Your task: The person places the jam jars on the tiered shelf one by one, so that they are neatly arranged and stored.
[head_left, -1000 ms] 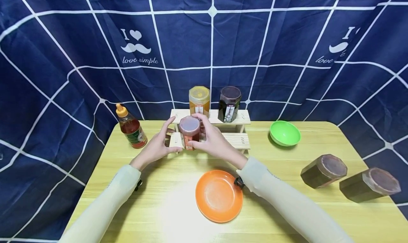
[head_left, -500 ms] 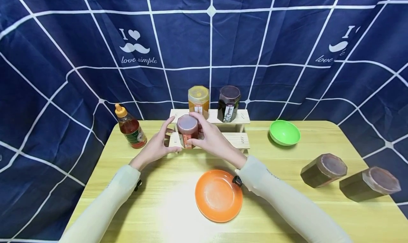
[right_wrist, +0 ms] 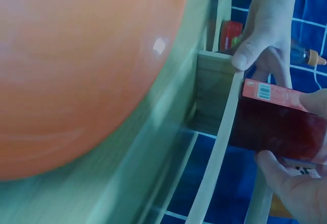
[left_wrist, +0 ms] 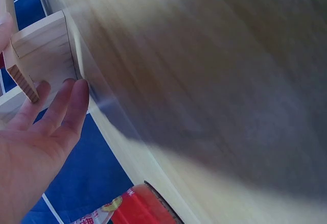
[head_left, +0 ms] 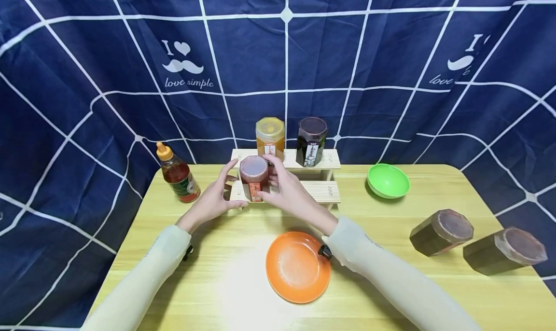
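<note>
Far left on the wooden table [head_left: 208, 273], near the back edge, stood a squeeze bottle of reddish sauce [head_left: 177, 172] with an orange cap, well apart from the hands. Next came the left hand [head_left: 214, 196], fingers mostly straight and loosely spread, thumb pressed against the left end of the small two-step wooden rack [head_left: 323, 190]; it braced the rack and gripped nothing. Just beside it, the red jar [head_left: 254, 177] with a flat dark lid and an orange label sat upright at the left end of the rack's lower step. The right hand [head_left: 290, 191] had its fingers and thumb curled round that jar from the right side; the right wrist view showed the thumb and fingertips pinching the jar's body. On the upper step behind stood an amber jar [head_left: 270, 137] with a yellow lid and, to its right, a dark jar [head_left: 311, 140]. An orange plate [head_left: 298, 267] lay on the table under the right forearm. Further right sat a green bowl [head_left: 388, 180]. At the far right, two dark brown jars [head_left: 441, 232] lay tipped on their sides, near each other.
</note>
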The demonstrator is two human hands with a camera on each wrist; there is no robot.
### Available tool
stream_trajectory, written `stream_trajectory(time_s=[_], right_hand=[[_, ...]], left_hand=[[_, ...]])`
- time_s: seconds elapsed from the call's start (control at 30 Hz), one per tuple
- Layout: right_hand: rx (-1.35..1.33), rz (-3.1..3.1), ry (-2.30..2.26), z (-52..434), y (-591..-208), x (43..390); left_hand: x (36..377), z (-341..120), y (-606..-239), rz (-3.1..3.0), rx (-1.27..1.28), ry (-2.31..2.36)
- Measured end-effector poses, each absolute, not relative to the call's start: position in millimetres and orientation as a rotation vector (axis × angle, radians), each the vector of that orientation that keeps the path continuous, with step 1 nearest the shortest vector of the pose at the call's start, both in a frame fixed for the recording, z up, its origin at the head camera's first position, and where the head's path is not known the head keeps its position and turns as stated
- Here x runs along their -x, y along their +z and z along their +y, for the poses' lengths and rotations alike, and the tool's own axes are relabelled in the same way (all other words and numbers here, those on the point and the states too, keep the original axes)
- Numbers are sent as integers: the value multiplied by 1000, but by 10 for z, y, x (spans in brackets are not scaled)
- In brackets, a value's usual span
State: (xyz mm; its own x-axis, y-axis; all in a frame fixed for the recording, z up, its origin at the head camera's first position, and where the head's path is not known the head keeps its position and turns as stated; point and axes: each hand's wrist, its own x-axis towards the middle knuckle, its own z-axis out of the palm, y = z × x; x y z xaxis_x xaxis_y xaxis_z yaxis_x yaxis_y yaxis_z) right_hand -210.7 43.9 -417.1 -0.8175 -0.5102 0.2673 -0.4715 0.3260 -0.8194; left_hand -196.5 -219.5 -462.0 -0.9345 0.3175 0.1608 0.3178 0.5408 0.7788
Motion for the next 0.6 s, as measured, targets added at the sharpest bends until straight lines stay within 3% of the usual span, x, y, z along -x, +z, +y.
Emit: stream_trajectory(time_s=[0.6], right_hand=[[723,2446,-1845,1236,-3981,1694]], left_hand=[[1946,-2189,-4645,-2763,574,-1342]])
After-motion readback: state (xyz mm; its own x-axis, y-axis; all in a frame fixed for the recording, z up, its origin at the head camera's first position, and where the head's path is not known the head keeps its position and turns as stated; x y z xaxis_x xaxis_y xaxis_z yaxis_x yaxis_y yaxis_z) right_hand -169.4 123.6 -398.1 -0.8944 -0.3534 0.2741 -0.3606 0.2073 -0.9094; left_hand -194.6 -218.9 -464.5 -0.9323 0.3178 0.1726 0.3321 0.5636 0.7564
